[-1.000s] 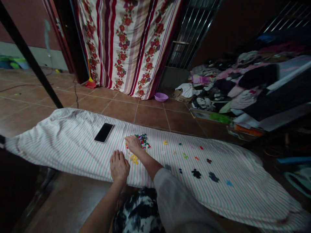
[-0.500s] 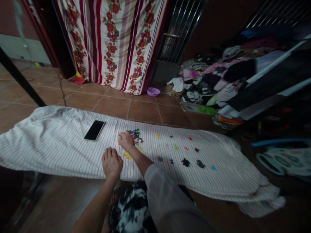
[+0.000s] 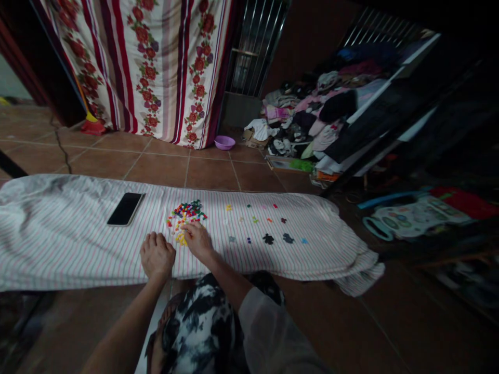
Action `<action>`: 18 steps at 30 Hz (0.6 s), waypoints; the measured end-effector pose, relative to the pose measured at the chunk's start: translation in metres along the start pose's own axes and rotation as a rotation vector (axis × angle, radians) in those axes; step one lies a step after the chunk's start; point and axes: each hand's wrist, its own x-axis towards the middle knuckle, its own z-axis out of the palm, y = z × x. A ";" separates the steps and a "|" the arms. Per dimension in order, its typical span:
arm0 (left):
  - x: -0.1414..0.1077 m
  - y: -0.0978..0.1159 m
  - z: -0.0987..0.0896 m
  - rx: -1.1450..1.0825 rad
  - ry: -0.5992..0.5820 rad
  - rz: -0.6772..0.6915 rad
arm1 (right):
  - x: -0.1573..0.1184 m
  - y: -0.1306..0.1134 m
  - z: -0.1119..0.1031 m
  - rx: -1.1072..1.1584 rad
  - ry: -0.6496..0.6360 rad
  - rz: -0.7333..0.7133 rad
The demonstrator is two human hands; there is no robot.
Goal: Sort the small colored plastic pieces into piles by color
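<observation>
My right hand bends over the near side of a pile of small coloured pieces, its fingertips pinched together beside some yellow pieces. Whether a piece is between those fingertips is too small to tell. Palm down on the striped cloth, my left hand lies flat left of the yellow pieces and holds nothing. Small groups sorted by colour stand in rows to the right, among them black pieces, dark grey pieces, blue pieces and an upper yellow group.
A phone lies on the cloth left of the pile. Beyond the cloth-covered surface are a purple basin, a broom and a floral curtain. Heaped clothes fill the back right.
My right hand has drawn back toward me from the pile's left side to the yellow pieces, uncovering more of the pile. My left hand stays on the cloth. The view has turned right.
</observation>
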 end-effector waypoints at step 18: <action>0.000 0.003 -0.008 0.029 -0.070 -0.015 | -0.091 0.114 -0.072 -0.057 0.393 0.317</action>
